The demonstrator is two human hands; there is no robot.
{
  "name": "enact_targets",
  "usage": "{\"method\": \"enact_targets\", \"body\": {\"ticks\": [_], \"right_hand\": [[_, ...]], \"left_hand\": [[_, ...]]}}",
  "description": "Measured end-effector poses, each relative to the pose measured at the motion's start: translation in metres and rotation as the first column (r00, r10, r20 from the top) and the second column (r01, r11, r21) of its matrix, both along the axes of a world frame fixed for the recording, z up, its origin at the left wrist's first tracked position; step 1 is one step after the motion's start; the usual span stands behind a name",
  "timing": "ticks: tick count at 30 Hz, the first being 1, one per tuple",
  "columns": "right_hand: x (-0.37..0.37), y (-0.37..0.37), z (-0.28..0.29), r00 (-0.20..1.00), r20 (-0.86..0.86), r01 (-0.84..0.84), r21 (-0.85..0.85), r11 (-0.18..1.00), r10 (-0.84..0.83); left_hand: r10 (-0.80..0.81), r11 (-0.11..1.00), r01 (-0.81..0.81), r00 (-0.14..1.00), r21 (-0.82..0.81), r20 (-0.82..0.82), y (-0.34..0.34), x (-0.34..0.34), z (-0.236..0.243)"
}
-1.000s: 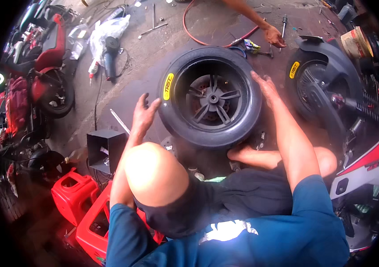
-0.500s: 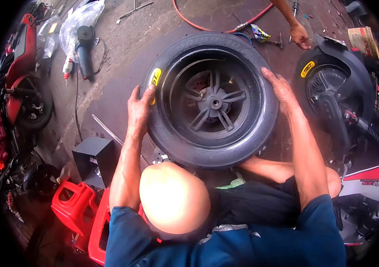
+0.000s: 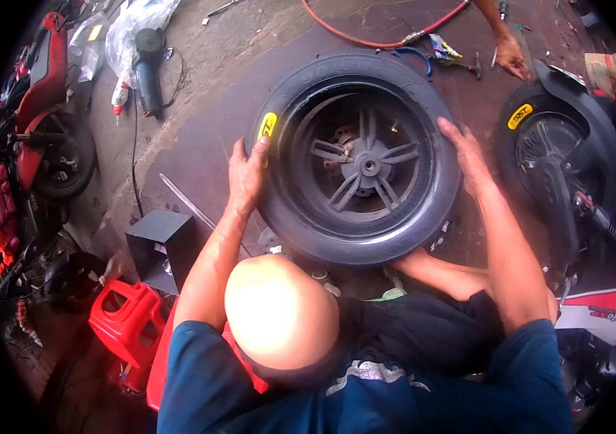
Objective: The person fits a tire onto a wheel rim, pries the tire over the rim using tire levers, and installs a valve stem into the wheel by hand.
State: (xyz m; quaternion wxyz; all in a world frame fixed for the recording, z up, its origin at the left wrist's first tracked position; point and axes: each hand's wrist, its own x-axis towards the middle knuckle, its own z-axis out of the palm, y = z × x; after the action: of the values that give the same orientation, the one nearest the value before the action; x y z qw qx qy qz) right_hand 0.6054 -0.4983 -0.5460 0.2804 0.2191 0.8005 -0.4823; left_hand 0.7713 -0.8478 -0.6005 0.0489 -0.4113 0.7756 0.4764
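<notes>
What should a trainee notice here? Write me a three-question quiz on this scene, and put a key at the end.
1. What does the person's left hand touch?
A) a red stool
B) the tyre
C) the open black box
2. True or false: the angle grinder lies to the left of the tyre.
3. Fill in the colour: the label on the tyre's side, next to the left hand, is ____.

Key: 1 B; 2 true; 3 yellow.
</notes>
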Motion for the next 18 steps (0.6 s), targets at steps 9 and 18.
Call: {"method": "enact_targets", "body": {"ticks": [9, 18], "right_hand": [[0.000, 0.008, -0.011, 0.979, 0.202, 0.099, -0.326, 0.940, -0.033], [-0.006, 0.001, -0.006, 0.981, 0.194, 0.052, -0.266, 0.963, 0.001]], "left_hand": [[0.065, 0.998, -0.066, 0.997, -0.016, -0.043, 0.022, 0.009, -0.015], [0.104, 0.979, -0.107, 0.994, 0.171, 0.027, 0.012, 0.005, -0.027]]}}
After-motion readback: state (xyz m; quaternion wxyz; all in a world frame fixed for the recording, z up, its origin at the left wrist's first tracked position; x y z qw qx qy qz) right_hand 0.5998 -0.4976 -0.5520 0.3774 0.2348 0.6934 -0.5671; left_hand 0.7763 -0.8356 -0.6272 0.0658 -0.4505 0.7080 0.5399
